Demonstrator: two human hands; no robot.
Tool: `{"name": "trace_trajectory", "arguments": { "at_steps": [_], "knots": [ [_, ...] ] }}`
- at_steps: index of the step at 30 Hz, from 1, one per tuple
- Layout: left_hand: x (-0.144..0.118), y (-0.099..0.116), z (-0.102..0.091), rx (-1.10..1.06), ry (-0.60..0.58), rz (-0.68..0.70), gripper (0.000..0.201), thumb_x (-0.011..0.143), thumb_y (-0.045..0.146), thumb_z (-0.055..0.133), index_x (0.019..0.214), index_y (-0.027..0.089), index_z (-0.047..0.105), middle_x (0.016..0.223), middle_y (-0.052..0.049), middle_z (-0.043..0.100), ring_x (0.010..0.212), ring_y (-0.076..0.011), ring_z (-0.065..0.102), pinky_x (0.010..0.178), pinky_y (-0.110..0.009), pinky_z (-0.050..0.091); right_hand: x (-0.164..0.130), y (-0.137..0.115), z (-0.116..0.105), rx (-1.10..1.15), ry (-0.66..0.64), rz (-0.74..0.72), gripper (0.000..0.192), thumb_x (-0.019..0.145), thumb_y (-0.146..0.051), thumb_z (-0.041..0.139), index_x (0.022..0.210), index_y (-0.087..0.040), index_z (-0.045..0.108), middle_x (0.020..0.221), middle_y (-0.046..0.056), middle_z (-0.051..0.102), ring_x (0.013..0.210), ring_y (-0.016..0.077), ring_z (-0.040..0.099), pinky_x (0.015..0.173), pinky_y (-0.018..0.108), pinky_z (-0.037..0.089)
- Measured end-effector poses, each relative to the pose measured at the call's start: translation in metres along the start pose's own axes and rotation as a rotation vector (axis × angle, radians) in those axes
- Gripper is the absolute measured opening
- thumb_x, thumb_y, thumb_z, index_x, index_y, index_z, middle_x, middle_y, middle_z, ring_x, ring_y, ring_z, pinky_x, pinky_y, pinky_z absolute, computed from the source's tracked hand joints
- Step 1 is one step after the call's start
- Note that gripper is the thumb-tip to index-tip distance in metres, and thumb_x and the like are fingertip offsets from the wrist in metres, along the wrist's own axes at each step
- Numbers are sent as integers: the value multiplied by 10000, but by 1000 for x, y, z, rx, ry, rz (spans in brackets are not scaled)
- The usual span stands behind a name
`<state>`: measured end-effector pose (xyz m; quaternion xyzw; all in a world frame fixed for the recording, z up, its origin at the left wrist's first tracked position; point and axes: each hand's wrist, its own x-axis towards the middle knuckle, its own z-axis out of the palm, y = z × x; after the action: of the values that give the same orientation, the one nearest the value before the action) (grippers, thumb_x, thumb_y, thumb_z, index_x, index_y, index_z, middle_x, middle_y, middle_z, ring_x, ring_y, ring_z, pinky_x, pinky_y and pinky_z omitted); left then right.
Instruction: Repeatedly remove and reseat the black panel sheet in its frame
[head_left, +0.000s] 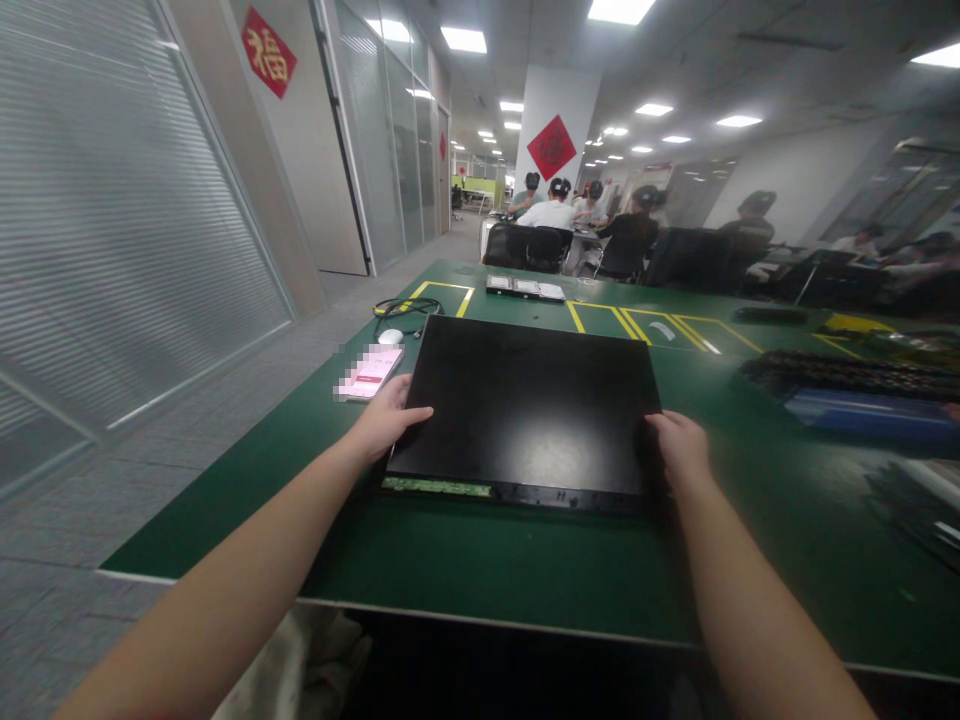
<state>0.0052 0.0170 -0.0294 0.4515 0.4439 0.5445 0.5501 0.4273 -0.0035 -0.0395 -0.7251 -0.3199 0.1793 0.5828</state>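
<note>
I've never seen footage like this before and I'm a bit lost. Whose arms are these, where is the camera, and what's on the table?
The camera sits on a person's head and looks forward and down, so the two bare arms are that person's own. No machine is involved. The left hand and right hand grip the two sides of a flat black panel lying on a green table. A strip of circuit board shows along the panel's near edge. Beside the left hand lies a phone, with a white mouse and a coiled cable behind it. Other people sit at tables farther back.
</note>
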Motion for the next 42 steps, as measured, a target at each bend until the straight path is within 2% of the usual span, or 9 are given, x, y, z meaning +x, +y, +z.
{"name": "trace_trajectory", "arguments": {
  "at_steps": [6,18,31,42],
  "knots": [
    [-1,1,1,1,-5,-26,608,581,57,860,1107,197,588,992,-47,803,1037,-313,769,992,-507,581,0,0,0,-7,-16,2,98,655,-243,716,734,-190,737,642,5,648,681,184,590,632,279,454],
    [0,1,0,12,7,-26,593,577,47,878,1082,201,608,1054,-55,803,1137,-319,738,1041,-505,559,-4,-6,-1,-26,-6,12,101,656,-235,722,743,-190,748,680,21,676,704,188,607,631,278,462],
    [0,0,1,-4,-18,-22,628,577,67,867,1127,196,592,1016,-48,810,1038,-303,771,997,-494,585,-2,-2,-1,-7,-5,-5,93,648,-233,720,723,-183,742,638,7,647,679,177,581,617,275,444],
    [0,0,1,11,-6,12,641,561,71,873,1138,177,614,1139,-90,795,1181,-328,715,1094,-522,515,-1,-2,-1,-20,-6,21,141,649,-238,726,767,-170,760,683,25,666,715,191,596,643,285,457]
  ]
}}
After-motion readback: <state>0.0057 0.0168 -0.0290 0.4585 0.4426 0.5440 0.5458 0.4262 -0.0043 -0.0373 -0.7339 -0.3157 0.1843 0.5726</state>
